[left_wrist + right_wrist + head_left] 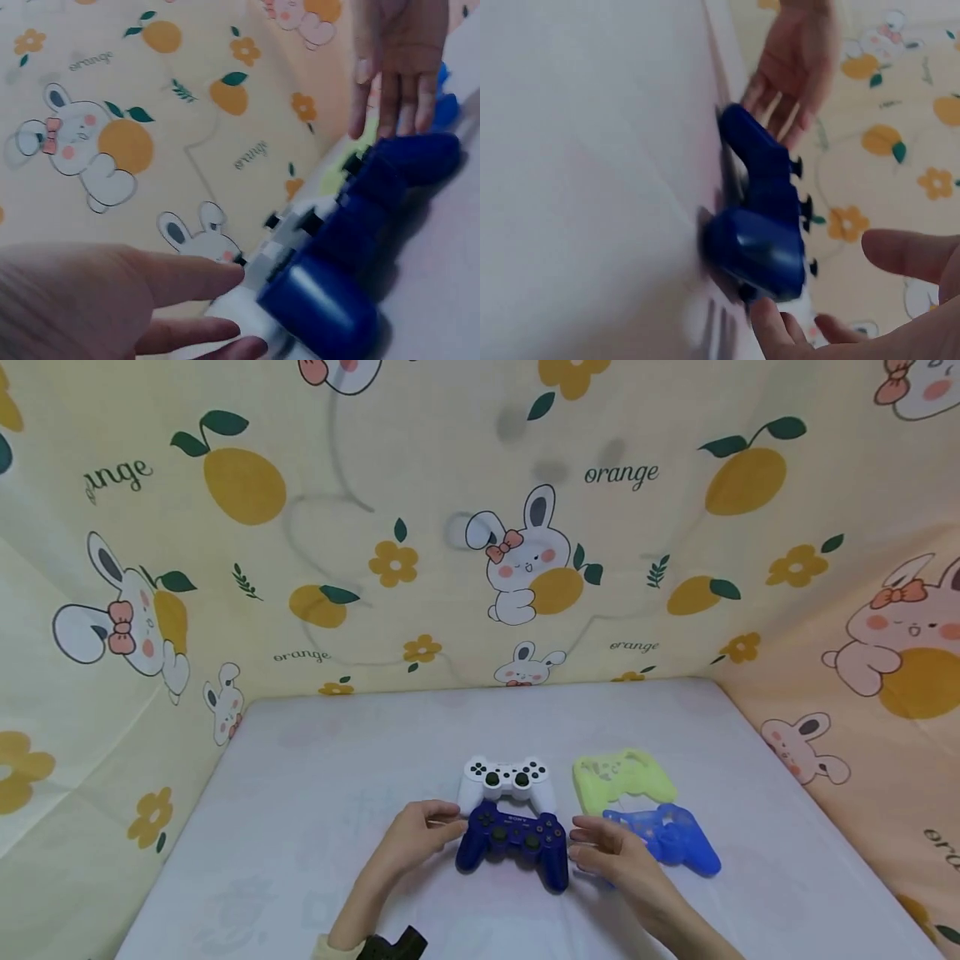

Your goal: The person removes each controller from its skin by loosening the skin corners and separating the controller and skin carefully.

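Note:
A dark blue game controller (513,839) lies on the white table, its front edge close against a white game controller (507,777) behind it. On its left side is my left hand (422,835), fingers fairly straight, the tips right at the grip. My right hand (618,860) stands at the opposite side, fingers extended and spread near the right grip. In the right wrist view the blue controller (761,202) shows between both hands, with the right hand's fingers (776,326) beside its handle. Neither hand curls round it.
To the right lie a yellow-green silicone controller cover (600,781) and a blue silicone controller cover (675,839), partly behind the right hand. The white table (315,760) is bounded by patterned cloth walls (420,527) at the back and sides.

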`<state>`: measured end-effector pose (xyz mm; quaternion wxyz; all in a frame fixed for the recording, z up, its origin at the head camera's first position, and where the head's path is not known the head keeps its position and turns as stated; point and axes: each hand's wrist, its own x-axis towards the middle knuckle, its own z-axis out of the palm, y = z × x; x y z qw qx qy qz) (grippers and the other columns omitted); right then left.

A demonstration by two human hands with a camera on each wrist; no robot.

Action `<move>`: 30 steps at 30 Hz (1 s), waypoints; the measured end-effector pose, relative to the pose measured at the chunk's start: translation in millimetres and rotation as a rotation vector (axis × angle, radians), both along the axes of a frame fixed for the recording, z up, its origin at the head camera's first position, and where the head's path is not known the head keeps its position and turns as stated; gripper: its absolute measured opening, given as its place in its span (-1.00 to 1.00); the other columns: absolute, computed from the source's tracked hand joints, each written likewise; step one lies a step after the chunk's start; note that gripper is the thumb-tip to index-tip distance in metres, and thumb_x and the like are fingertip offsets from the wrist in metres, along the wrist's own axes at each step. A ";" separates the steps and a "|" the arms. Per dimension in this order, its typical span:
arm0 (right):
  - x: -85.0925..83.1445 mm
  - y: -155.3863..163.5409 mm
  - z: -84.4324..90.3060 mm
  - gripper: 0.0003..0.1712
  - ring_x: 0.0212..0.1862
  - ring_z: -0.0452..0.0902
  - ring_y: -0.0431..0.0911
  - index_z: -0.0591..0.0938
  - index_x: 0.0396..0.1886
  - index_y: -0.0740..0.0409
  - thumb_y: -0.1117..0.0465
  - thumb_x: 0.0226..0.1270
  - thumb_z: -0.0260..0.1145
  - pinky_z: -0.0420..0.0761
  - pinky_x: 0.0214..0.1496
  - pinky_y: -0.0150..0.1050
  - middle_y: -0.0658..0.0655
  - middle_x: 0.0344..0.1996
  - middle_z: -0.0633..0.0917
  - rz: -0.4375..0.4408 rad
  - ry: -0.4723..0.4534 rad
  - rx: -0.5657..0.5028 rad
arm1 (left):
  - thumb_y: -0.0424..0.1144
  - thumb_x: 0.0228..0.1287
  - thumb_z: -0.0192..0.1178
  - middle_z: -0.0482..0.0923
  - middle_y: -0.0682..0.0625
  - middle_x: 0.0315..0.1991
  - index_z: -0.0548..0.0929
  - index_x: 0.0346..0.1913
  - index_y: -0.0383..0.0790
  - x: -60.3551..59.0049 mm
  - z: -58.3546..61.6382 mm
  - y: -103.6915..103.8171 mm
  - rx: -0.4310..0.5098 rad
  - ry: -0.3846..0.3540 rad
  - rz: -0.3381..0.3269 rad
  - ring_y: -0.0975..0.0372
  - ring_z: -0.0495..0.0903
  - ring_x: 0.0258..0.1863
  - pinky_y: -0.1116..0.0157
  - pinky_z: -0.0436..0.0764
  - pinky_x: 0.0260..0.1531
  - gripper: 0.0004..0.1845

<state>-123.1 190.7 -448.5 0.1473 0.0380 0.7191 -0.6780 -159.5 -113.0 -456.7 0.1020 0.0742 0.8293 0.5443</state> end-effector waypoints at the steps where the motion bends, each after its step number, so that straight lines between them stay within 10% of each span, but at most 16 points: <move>1: -0.2 -1.5 -1.2 -0.28 0.11 0.53 0.08 0.29 0.34 0.53 0.34 0.28 0.36 0.55 0.11 -0.04 0.44 0.17 0.49 0.003 -0.014 -0.017 | -0.19 0.26 0.34 0.67 -0.15 -0.12 0.63 0.03 -0.48 -1.1 -2.5 0.1 0.003 0.001 -0.007 0.06 0.65 -0.14 0.23 0.65 -0.28 -0.58; 11: -4.7 -14.9 -14.7 -0.33 0.09 0.57 0.09 0.23 0.32 0.63 0.39 0.35 0.26 0.55 0.10 -0.03 0.42 0.09 0.57 0.004 -0.163 -0.083 | -0.28 0.25 0.34 0.69 -0.18 -0.21 0.63 -0.02 -0.53 -11.6 -19.3 3.6 0.109 0.001 -0.098 0.09 0.69 -0.22 0.23 0.66 -0.22 -0.64; 30: -5.5 -22.4 -24.3 -0.40 -0.06 0.61 0.00 0.41 0.25 0.51 0.45 0.23 0.36 0.63 -0.03 -0.11 0.28 -0.08 0.64 -0.106 -0.120 0.035 | -0.23 0.13 0.46 0.72 -0.16 -0.25 0.67 -0.02 -0.44 -7.5 -29.4 9.4 0.117 -0.059 -0.012 0.09 0.70 -0.20 0.18 0.65 -0.17 -0.58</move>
